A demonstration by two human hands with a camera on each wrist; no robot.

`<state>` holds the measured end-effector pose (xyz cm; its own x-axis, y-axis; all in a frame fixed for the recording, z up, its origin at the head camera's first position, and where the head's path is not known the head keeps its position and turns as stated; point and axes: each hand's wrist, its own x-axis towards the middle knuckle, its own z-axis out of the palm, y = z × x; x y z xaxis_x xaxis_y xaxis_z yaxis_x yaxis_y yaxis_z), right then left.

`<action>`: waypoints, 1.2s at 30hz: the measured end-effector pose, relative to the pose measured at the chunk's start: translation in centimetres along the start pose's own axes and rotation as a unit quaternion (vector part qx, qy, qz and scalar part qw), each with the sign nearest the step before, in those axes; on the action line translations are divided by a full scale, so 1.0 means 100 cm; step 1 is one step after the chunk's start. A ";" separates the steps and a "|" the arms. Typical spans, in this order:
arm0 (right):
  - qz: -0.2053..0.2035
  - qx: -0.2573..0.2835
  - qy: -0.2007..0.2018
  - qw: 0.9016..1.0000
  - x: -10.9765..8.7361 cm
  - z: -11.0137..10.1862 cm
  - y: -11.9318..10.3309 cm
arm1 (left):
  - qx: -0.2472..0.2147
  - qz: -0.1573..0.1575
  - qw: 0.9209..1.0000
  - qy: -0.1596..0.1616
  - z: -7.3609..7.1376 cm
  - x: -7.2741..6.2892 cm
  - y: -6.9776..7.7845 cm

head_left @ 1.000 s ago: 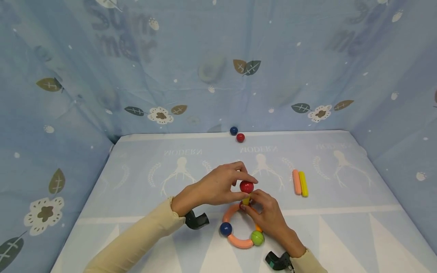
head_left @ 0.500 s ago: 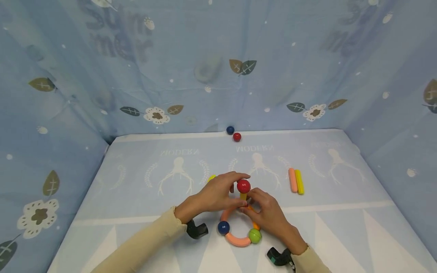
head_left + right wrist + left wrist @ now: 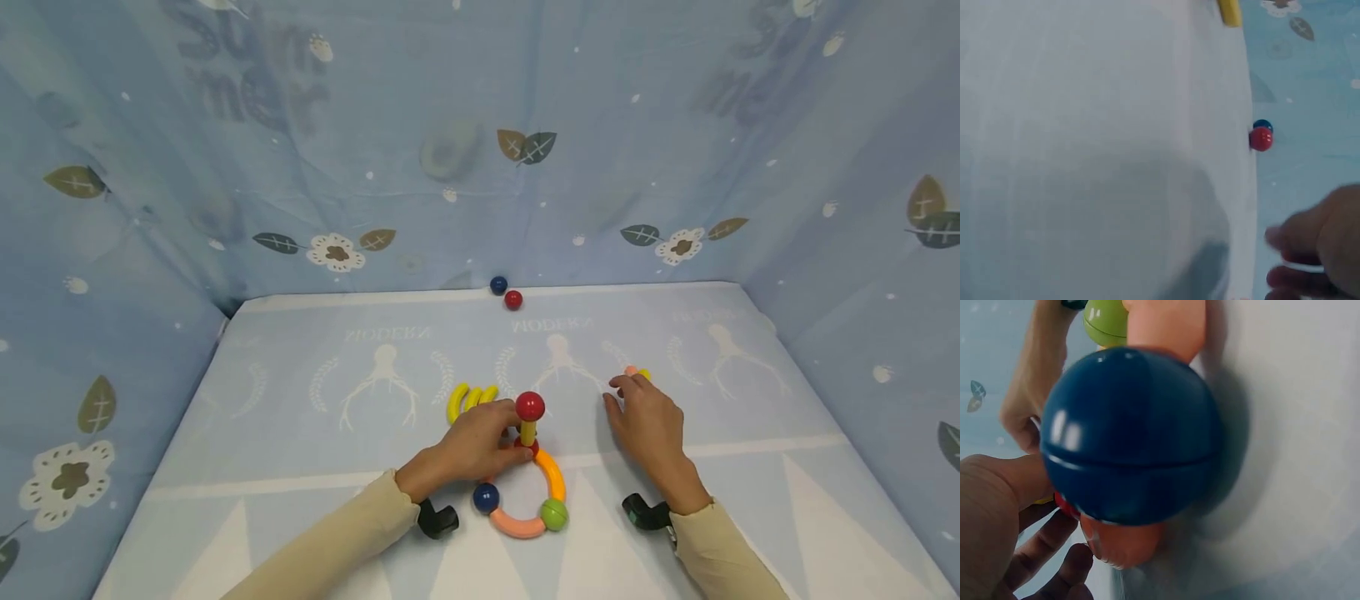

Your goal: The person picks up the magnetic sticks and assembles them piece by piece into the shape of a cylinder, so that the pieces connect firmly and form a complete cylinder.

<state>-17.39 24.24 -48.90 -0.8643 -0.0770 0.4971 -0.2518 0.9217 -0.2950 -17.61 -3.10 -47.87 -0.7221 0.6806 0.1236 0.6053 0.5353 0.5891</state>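
A ring of curved rods and balls lies on the table, with an orange rod (image 3: 553, 475), a green ball (image 3: 554, 514), a pink rod (image 3: 517, 525) and a blue ball (image 3: 486, 497). At its far side is a lower red ball (image 3: 533, 446). From that ball a short yellow stick (image 3: 528, 432) stands upright, topped by another red ball (image 3: 530, 406). My left hand (image 3: 474, 442) pinches the lower red ball between thumb and fingers. My right hand (image 3: 648, 423), holding nothing visible, is above the table near a straight pink stick (image 3: 631, 370) and a yellow stick (image 3: 645, 374), which it largely hides.
Several curved yellow rods (image 3: 457, 402) lie just beyond my left hand. A loose blue ball (image 3: 498, 285) and a loose red ball (image 3: 513, 300) sit at the table's far edge, against the patterned curtain (image 3: 450, 125).
My right hand has let go of the upright piece and moved right, over the straight sticks. My left hand has come down from the top ball to the lower red ball.
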 end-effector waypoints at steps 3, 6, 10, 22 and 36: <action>0.060 -0.019 -0.007 0.998 0.001 0.003 -0.001 | 0.004 -0.004 1.000 0.003 0.002 0.001 -0.001; 0.115 -0.036 -0.030 0.992 0.001 0.002 -0.003 | 0.003 -0.009 1.000 0.002 0.002 0.003 0.000; 0.156 -0.033 -0.089 0.983 0.000 0.000 -0.004 | 0.000 -0.015 1.000 0.000 0.001 0.004 0.001; 0.166 0.001 -0.143 0.976 -0.005 -0.011 0.006 | -0.004 -0.037 0.999 -0.008 0.000 0.004 0.003; 0.121 0.337 -0.149 0.922 -0.055 -0.024 -0.036 | -0.006 -0.048 0.999 -0.005 0.000 0.002 0.002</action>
<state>-10.68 22.24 -48.66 -0.9866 -0.0940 0.1337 -0.1627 0.4875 -0.8578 -17.63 -2.86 -47.74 -0.7732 0.6316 0.0576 0.5292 0.5924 0.6075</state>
